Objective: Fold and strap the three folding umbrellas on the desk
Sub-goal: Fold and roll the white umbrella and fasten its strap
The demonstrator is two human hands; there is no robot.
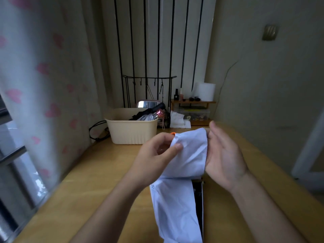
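Behind: wooden desk [91,172], beige basket [131,132], heart-print curtain [43,76].

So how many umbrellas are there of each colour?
pale blue fabric folding umbrella: 1
black folding umbrella, in the beige plastic basket: 1
silvery folding umbrella with a pink handle, in the same basket: 1
Total: 3

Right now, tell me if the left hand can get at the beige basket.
Probably: the basket lies just beyond the left hand, bare desk between, but that hand pinches the umbrella.
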